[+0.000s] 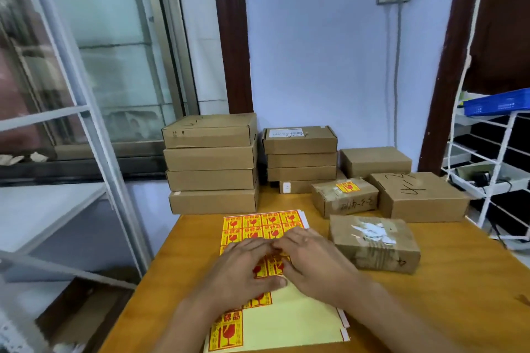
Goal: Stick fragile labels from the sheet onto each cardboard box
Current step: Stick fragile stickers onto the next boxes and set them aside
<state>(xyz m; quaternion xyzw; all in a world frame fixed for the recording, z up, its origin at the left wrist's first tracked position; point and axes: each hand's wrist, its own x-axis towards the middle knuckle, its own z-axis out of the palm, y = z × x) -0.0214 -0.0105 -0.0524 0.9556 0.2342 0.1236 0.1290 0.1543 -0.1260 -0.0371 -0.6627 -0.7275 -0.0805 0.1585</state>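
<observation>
Label sheet: the sheet point(275, 321) is lying flat on the wooden desk point(430, 309) right in front of the person, its far rows full of yellow-and-red fragile labels point(262, 222), its near right part already bare backing.
Left hand: the left hand point(243, 269) is resting palm-down on the middle of the sheet, fingers fairly straight, thumb lying along the sheet; it seems to be pinning the paper down rather than gripping.
Right hand: the right hand point(309, 261) is lying over the sheet just beside the left, fingertips meeting it over one label; whether it is pinching a corner I cannot tell, since the fingers are hiding that spot.
Boxes: two stacks of cardboard boxes point(212, 163) are standing at the back of the desk, and loose boxes are sitting to the right; one small box point(344, 199) is already wearing a label, while the taped box point(374, 243) nearest the hands is showing none.
Handling: the labels are looking thin, limp and sticky-backed, likely to curl or cling to themselves, so I would be lifting one by a single corner with a fingernail while the other hand is holding the sheet flat.
Boxes' feel: stiff and light-looking, steady enough for pressing a label on top.
</observation>
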